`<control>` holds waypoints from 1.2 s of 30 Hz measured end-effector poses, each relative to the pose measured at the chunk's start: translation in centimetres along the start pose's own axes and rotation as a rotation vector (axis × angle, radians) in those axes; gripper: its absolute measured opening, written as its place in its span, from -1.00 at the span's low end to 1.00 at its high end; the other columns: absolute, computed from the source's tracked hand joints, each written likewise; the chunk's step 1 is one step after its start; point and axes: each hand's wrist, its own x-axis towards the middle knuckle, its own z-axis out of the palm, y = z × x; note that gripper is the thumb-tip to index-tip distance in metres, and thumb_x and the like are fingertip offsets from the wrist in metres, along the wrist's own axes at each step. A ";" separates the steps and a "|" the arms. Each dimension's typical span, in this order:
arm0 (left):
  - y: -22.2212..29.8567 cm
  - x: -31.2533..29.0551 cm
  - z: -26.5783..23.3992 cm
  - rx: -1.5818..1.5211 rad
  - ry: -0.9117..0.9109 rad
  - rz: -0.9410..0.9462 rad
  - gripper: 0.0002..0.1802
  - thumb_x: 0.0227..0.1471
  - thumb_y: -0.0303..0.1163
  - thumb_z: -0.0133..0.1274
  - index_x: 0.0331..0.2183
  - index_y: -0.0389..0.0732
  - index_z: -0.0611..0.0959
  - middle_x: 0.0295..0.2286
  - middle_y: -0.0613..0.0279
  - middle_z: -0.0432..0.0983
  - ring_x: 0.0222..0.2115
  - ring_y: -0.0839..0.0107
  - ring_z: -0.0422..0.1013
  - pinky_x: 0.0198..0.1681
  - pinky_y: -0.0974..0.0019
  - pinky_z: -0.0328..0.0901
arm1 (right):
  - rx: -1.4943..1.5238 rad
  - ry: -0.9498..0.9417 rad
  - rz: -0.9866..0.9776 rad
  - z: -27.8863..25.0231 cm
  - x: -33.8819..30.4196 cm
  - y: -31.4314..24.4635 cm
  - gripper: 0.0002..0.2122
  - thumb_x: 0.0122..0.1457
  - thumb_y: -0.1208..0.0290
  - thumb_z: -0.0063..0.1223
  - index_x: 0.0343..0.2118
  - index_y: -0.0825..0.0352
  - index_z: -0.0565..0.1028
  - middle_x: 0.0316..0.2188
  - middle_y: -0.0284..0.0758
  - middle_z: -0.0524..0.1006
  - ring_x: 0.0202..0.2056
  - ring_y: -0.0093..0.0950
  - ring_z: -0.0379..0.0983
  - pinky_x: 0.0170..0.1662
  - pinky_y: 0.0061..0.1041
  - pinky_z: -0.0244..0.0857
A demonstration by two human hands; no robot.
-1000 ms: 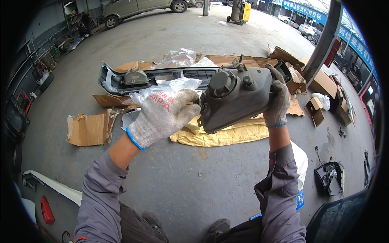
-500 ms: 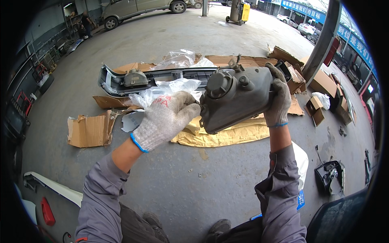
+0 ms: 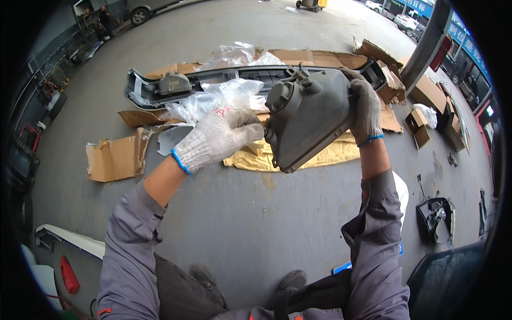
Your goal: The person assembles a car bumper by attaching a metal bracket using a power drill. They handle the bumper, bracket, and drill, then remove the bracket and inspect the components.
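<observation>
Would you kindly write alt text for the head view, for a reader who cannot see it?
A person in knit gloves holds a grey headlight housing up over a concrete floor, the right hand gripping its far edge and the left hand at its near lower corner. Behind it lie a car bumper, flattened cardboard and clear plastic bags.

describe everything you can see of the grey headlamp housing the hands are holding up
The headlamp housing is a bulky dark grey shell that looks like moulded plastic, dusty and dull. Its back faces the camera, with a round cap and smaller knobs at the upper left and a flat slanted underside. It is held in the air above the concrete floor, tilted. The gloved right hand grips its right edge; the gloved left hand touches its left side, fingers pinched there.
</observation>
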 end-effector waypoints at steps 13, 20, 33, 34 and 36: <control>-9.2 -7.8 22.0 -0.405 -0.821 -0.642 -0.51 0.23 -0.11 0.11 -0.01 -0.34 0.65 -0.61 0.30 0.45 -0.62 0.53 0.39 -0.54 0.38 0.35 | -0.318 0.265 0.949 -15.4 -22.9 15.8 -0.59 0.13 0.36 -0.04 -0.02 0.47 0.61 -0.20 -0.29 0.56 -0.23 -0.50 0.42 -0.11 -0.54 0.37; -12.0 -12.8 29.1 -0.339 -1.072 -0.623 -0.53 0.23 -0.05 0.05 -0.10 -0.26 0.69 -0.61 0.25 0.49 -0.62 0.47 0.42 -0.46 0.30 0.37 | -0.377 0.296 1.034 -19.6 -34.5 18.4 -0.67 0.23 0.41 -0.05 -0.03 0.40 0.62 -0.17 -0.35 0.58 -0.17 -0.54 0.45 -0.04 -0.53 0.40; -14.4 -13.5 31.1 -0.460 -1.208 -0.702 -0.53 0.27 -0.06 0.04 -0.04 -0.25 0.66 -0.58 0.24 0.50 -0.60 0.48 0.42 -0.47 0.31 0.36 | -0.062 0.529 1.034 -18.3 -41.6 18.4 -0.49 0.37 0.25 0.00 0.33 0.30 0.29 0.17 -0.27 0.47 0.13 -0.39 0.44 0.19 -0.32 0.36; -14.5 -13.5 31.2 -0.480 -1.217 -0.709 -0.54 0.28 -0.06 0.04 -0.03 -0.25 0.65 -0.58 0.24 0.49 -0.60 0.48 0.41 -0.47 0.31 0.36 | -0.063 0.518 1.006 -18.0 -42.7 18.2 -0.49 0.37 0.22 0.00 0.34 0.26 0.29 0.17 -0.26 0.47 0.14 -0.37 0.44 0.21 -0.30 0.35; -14.9 -13.7 31.2 -0.499 -1.229 -0.708 -0.53 0.28 -0.04 0.02 -0.08 -0.26 0.66 -0.60 0.24 0.48 -0.62 0.47 0.40 -0.48 0.30 0.35 | -0.048 0.539 1.047 -15.9 -43.4 17.3 -0.49 0.39 0.19 -0.02 0.32 0.31 0.30 0.15 -0.24 0.49 0.14 -0.34 0.45 0.22 -0.28 0.35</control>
